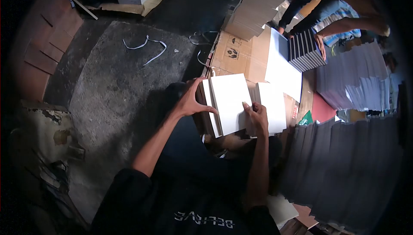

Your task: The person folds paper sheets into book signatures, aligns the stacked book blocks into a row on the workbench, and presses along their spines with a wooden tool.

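Observation:
A thick block of white paper (231, 102) rests tilted over the near end of a cardboard surface. My left hand (189, 100) is wrapped round its left side, thumb on the front and fingers behind the edge. On the block's right edge, my right hand (257, 115) is closed with the thumb on the white face. Just behind my right hand lies a second white paper stack (272, 106), partly covered by that hand and the first block. Whether my right fingers also touch the second stack cannot be made out.
Flattened cardboard (235, 53) carries a tall paper stack (254, 11). A co-worker's hands hold dark-covered books (306, 50) beside a white sheet (284, 69). Large paper piles (352, 78) and dark stacks (344, 162) stand right. A white strap (157, 43) lies on the floor.

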The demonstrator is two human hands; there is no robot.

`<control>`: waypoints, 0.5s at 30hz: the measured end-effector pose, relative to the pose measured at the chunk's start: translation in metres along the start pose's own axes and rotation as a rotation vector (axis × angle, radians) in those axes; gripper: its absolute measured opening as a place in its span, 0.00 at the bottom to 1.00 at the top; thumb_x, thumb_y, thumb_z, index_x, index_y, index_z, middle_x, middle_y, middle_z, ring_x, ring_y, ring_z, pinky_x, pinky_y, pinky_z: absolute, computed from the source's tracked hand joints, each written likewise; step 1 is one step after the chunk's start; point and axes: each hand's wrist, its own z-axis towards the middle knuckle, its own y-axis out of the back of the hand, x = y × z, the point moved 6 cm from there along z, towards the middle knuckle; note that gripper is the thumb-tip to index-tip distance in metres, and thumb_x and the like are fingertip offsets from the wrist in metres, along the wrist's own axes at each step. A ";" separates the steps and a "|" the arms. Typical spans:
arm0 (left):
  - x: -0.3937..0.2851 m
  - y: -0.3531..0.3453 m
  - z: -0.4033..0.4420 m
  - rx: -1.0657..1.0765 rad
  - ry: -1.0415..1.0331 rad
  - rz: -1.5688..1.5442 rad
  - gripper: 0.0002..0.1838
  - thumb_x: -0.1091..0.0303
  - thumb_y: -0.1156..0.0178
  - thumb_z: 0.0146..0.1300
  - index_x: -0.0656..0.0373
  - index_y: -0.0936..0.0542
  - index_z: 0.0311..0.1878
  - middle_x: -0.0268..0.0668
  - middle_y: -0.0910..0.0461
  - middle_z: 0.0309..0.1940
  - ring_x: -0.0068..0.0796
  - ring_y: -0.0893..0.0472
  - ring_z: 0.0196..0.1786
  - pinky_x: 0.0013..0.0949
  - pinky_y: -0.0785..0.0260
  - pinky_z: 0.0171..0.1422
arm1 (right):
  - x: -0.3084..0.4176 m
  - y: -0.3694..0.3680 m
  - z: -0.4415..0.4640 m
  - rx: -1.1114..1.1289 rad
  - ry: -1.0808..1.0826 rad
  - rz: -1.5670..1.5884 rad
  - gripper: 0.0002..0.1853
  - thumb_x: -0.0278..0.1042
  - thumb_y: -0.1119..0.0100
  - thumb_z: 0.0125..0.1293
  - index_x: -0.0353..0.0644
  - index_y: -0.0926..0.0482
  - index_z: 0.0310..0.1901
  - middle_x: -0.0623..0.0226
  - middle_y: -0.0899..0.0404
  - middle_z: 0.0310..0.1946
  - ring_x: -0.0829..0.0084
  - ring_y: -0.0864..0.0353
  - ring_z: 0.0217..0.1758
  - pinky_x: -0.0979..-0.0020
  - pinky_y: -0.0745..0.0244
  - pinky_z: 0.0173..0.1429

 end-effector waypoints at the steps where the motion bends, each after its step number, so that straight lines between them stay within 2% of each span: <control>1: -0.002 -0.001 -0.006 0.006 0.049 -0.126 0.53 0.50 0.16 0.37 0.57 0.33 0.67 0.44 0.27 0.62 0.39 0.30 0.67 0.46 0.37 0.72 | 0.000 0.000 -0.001 0.013 0.002 0.022 0.20 0.45 0.32 0.64 0.30 0.18 0.38 0.68 0.22 0.24 0.81 0.28 0.27 0.73 0.34 0.31; 3: 0.008 -0.011 -0.014 -0.043 0.207 -0.337 0.43 0.54 0.19 0.46 0.58 0.30 0.63 0.42 0.23 0.57 0.36 0.25 0.62 0.44 0.34 0.69 | -0.003 0.001 0.001 0.075 -0.069 -0.075 0.21 0.45 0.31 0.62 0.29 0.18 0.40 0.60 0.18 0.27 0.74 0.21 0.31 0.69 0.27 0.35; 5: 0.029 -0.026 -0.024 -0.111 0.341 -0.499 0.35 0.58 0.23 0.53 0.59 0.29 0.60 0.41 0.22 0.54 0.34 0.23 0.60 0.43 0.31 0.64 | -0.005 0.005 0.001 -0.108 0.020 -0.313 0.22 0.41 0.27 0.57 0.27 0.19 0.42 0.49 0.16 0.33 0.55 0.17 0.36 0.61 0.22 0.44; 7: 0.024 -0.023 -0.024 -0.164 0.315 -0.344 0.35 0.59 0.24 0.54 0.61 0.29 0.60 0.42 0.22 0.54 0.36 0.24 0.61 0.44 0.33 0.65 | 0.018 0.011 -0.011 -0.165 0.042 -0.290 0.22 0.39 0.26 0.57 0.28 0.20 0.43 0.53 0.16 0.32 0.63 0.17 0.36 0.65 0.22 0.43; 8: 0.012 -0.016 -0.027 -0.311 0.191 -0.100 0.36 0.60 0.24 0.53 0.62 0.30 0.61 0.44 0.23 0.55 0.37 0.26 0.62 0.46 0.36 0.67 | 0.025 0.015 -0.017 -0.061 0.095 -0.112 0.18 0.37 0.28 0.60 0.30 0.21 0.43 0.60 0.16 0.32 0.73 0.18 0.36 0.70 0.23 0.41; 9: -0.011 -0.006 -0.028 -0.412 0.091 0.173 0.38 0.61 0.24 0.53 0.62 0.31 0.63 0.46 0.25 0.58 0.38 0.29 0.66 0.47 0.40 0.71 | 0.033 0.023 -0.024 -0.074 0.093 -0.110 0.18 0.37 0.28 0.60 0.30 0.21 0.43 0.60 0.16 0.32 0.73 0.18 0.36 0.70 0.23 0.41; 11: -0.074 0.004 -0.013 -0.419 -0.221 0.043 0.38 0.62 0.24 0.52 0.64 0.31 0.64 0.48 0.22 0.54 0.38 0.23 0.59 0.40 0.34 0.67 | 0.065 0.032 -0.041 0.008 0.264 0.367 0.13 0.34 0.32 0.66 0.34 0.21 0.42 0.67 0.17 0.32 0.80 0.20 0.36 0.75 0.24 0.41; 12: -0.087 0.003 -0.007 -0.407 -0.220 0.043 0.38 0.62 0.24 0.52 0.64 0.31 0.64 0.48 0.22 0.54 0.38 0.23 0.59 0.40 0.34 0.67 | 0.079 0.040 -0.047 0.029 0.321 0.386 0.09 0.32 0.36 0.69 0.35 0.22 0.43 0.68 0.17 0.34 0.80 0.20 0.37 0.76 0.25 0.43; 14: -0.103 -0.034 0.007 0.157 -0.032 -0.414 0.33 0.65 0.26 0.54 0.66 0.27 0.62 0.49 0.18 0.51 0.38 0.18 0.57 0.37 0.29 0.62 | 0.090 0.057 -0.057 -0.043 0.366 0.461 0.09 0.30 0.37 0.69 0.34 0.21 0.45 0.67 0.16 0.35 0.81 0.20 0.39 0.77 0.25 0.46; 15: -0.123 -0.033 0.013 0.192 -0.053 -0.263 0.22 0.71 0.31 0.59 0.66 0.21 0.57 0.49 0.16 0.49 0.38 0.15 0.53 0.35 0.24 0.55 | 0.091 0.065 -0.059 -0.119 0.406 0.465 0.09 0.29 0.37 0.69 0.34 0.21 0.46 0.67 0.16 0.36 0.80 0.19 0.41 0.77 0.24 0.46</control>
